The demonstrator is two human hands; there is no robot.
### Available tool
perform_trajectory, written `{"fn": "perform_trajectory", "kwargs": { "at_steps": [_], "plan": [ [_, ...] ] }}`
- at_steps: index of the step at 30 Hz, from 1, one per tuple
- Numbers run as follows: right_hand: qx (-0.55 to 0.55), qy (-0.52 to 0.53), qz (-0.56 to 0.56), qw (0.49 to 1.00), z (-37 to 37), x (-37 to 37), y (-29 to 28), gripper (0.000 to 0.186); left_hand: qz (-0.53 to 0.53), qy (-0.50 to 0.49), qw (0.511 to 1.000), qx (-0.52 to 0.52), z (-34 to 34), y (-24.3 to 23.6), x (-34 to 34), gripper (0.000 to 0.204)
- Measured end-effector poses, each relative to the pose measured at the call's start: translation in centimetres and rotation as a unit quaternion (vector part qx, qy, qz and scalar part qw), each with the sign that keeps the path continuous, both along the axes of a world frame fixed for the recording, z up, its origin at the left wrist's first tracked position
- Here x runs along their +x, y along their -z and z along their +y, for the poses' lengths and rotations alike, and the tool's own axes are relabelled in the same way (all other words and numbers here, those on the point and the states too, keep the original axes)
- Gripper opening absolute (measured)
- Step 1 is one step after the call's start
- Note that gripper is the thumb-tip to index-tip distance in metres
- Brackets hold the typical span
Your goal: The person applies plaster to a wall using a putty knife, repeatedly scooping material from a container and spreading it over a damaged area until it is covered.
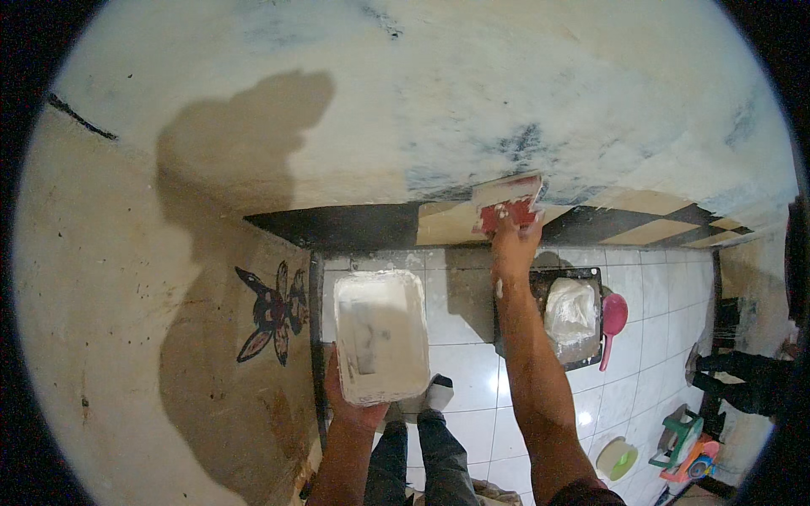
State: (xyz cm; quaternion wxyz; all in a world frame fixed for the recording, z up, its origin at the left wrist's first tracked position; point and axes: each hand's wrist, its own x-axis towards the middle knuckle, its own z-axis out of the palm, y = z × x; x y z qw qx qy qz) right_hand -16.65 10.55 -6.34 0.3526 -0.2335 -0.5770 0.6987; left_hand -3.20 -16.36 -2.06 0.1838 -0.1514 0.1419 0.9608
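- Overhead, the right hand [512, 239] reached up to the wall [472, 93], its grip closed on the red handle of a plaster trowel [507, 201]; the fingers themselves were mostly hidden behind the blade, which lay flat against the wall's lower edge, just above the black and cream chequered band [624, 218].
- The left hand [350, 405] held a white rectangular tray [380, 333] from underneath; only the wrist and heel of the hand showed, so how the fingers lay could not be told.
- The tray's inside was smeared with white plaster, with a grey patch near its left side.
- On the tiled floor [460, 325], at the foot of the wall, sat a dark tray [591, 282] with a heap of white plaster [571, 312], a pink scoop [612, 320] touching its right edge.
- A painted flower figure [272, 312] marked the left wall.
- Coloured items at the floor's lower right edge were too small and bent by the lens to name.
- The person's feet [426, 396] showed partly below the white tray.
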Motion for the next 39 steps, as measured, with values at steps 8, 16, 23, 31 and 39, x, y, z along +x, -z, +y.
{"fn": "perform_trajectory", "kwargs": {
  "at_steps": [8, 16, 23, 31, 39],
  "plan": [
    [-0.082, -0.054, -0.045, 0.994, 3.2, 0.0, 12.5, 0.025, -0.055, 0.015, 0.998, -0.017, -0.2, -0.9, -0.6, 0.051],
    [-0.299, -0.084, 0.002, 0.95, -4.5, -1.3, -0.3, 0.022, -0.049, -0.014, 0.999, -0.016, -3.1, -1.3, 0.3, 0.051],
    [-0.333, -0.05, -0.033, 0.941, -3.2, -4.6, 3.5, 0.01, -0.02, -0.009, 0.999, -0.037, -3.4, -0.2, 0.5, 0.05],
    [-0.328, -0.052, 0.031, 0.943, -2.8, 0.9, 2.5, 0.016, -0.01, -0.025, 1.0, -0.009, -4.1, -0.2, 0.7, 0.051],
    [-0.258, -0.049, 0.014, 0.965, 3.2, -2.6, 0.3, 0.02, -0.006, -0.003, 0.999, -0.035, -2.5, -1.1, 0.6, 0.049]
  ]
}}
